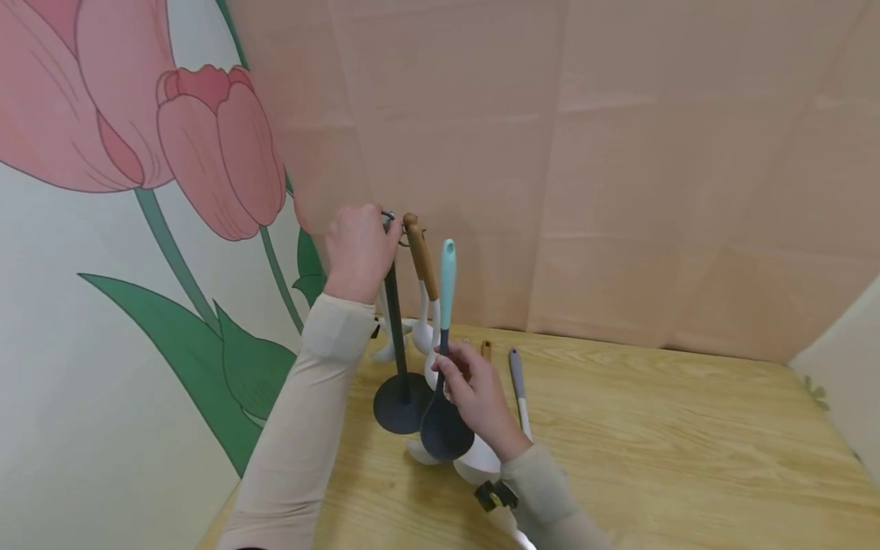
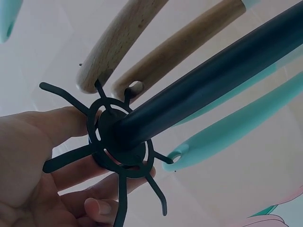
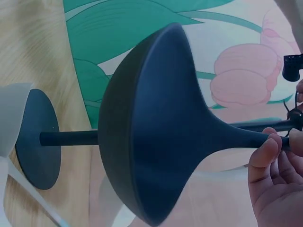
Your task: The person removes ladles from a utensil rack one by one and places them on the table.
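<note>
A black utensil stand (image 1: pixel 393 313) rises from a round base on the wooden table. My left hand (image 1: pixel 359 252) grips its top; in the left wrist view the fingers lie around the hook ring (image 2: pixel 93 142). Two wooden-handled utensils (image 2: pixel 180 49) and a teal-handled one (image 2: pixel 232 130) hang from the hooks. Right of the pole, my right hand (image 1: pixel 481 389) pinches a ladle (image 1: pixel 447 431) by its dark neck. The ladle's dark bowl points down, and its teal handle stands upright above the fingers, apart from the hooks.
On the table around my right forearm lie a grey-handled utensil (image 1: pixel 517 374), a wooden-handled one (image 1: pixel 486 349) and a white utensil head (image 1: pixel 479 462). A tulip-painted wall (image 1: pixel 137 328) borders the left side, and a pink sheet (image 1: pixel 619 191) covers the back.
</note>
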A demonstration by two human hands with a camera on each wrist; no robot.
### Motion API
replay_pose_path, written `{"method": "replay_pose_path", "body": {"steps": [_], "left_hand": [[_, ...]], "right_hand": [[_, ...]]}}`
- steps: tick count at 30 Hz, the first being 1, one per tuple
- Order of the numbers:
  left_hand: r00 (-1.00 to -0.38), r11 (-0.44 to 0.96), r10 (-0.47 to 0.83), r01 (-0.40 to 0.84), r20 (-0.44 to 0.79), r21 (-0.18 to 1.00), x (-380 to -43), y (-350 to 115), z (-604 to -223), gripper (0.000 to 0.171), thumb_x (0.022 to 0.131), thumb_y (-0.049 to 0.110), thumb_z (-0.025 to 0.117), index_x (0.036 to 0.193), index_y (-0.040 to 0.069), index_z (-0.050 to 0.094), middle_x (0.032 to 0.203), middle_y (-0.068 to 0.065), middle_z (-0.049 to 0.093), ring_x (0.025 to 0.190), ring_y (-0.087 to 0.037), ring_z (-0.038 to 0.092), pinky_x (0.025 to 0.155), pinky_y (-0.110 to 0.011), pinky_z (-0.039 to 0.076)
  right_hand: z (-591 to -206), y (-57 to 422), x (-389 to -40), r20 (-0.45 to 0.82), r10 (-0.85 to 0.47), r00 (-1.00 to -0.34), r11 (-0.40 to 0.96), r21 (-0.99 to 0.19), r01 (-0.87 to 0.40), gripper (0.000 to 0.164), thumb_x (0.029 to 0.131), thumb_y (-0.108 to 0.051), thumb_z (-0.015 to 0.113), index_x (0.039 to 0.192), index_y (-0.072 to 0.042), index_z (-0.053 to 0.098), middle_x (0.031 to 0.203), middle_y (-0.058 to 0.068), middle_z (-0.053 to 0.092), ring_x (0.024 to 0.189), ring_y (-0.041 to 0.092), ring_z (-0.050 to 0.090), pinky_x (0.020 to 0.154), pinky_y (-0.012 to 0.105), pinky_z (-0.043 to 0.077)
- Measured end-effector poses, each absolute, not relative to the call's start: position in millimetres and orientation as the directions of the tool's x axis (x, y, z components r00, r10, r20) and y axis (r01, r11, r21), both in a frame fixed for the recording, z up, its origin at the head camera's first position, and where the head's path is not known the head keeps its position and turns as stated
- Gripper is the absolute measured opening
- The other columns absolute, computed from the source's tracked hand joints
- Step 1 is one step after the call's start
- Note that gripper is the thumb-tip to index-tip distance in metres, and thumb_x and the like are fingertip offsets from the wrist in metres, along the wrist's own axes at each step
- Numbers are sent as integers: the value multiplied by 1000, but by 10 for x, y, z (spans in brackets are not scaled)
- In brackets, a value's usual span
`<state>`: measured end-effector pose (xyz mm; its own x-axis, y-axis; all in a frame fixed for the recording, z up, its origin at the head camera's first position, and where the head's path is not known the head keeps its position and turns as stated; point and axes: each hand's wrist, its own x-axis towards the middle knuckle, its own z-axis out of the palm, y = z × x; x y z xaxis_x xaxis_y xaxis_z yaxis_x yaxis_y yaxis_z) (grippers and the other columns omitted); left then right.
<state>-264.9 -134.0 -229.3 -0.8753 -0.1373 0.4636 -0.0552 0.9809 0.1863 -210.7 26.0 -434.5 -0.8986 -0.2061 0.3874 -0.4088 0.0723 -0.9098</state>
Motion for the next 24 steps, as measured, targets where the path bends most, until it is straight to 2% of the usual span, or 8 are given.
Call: {"method": "replay_pose_path", "body": {"steps": [2,6,9,16,20,24], "left_hand": [[-876,980,-141,-57,461,191,-2653,-1339,-2296,38,101,41,58,91,6,71,77,-7,64,69,-22,60,60,-32,51],[-880,979,-141,-57,453,194,-2655,-1341,-2302,38,101,41,57,92,7,70,76,-6,63,68,-21,59,59,-31,50],[-878,980,-137,-51,458,194,-2655,-1344,-2307,38,101,41,58,93,6,70,76,-6,63,68,-21,59,59,-31,50],[-874,981,-131,-46,468,187,-2657,-1349,-2309,38,101,41,57,94,6,71,76,-7,64,67,-22,59,58,-32,50],[-874,982,-127,-44,469,183,-2669,-1346,-2312,38,101,40,57,93,6,71,76,-7,65,67,-22,60,58,-32,51],[-873,981,-127,-39,471,192,-2670,-1338,-2313,37,101,40,58,93,6,71,76,-7,64,67,-22,60,58,-32,51]], "right_hand": [[-4375,282,-2117,386,-202,-900,78,-910,-408,16,100,-12,61,114,-8,67,92,10,68,63,26,56,52,23,47],[-4385,321,-2115,377,-183,-908,93,-913,-398,18,99,-9,62,115,-4,68,91,11,70,67,21,58,54,22,47],[-4403,357,-2128,377,-174,-910,105,-911,-398,18,99,-9,62,114,-2,68,91,12,71,69,24,60,56,21,47],[-4491,455,-2168,395,-159,-905,143,-898,-417,20,99,-15,64,116,-4,68,90,7,72,71,17,63,58,24,49],[-4551,512,-2193,419,-151,-895,135,-889,-439,22,97,-12,65,115,0,69,91,10,73,80,17,69,67,24,52],[-4599,576,-2220,413,-144,-899,122,-894,-430,23,97,-10,66,115,4,68,91,13,73,82,19,70,71,25,53]]}}
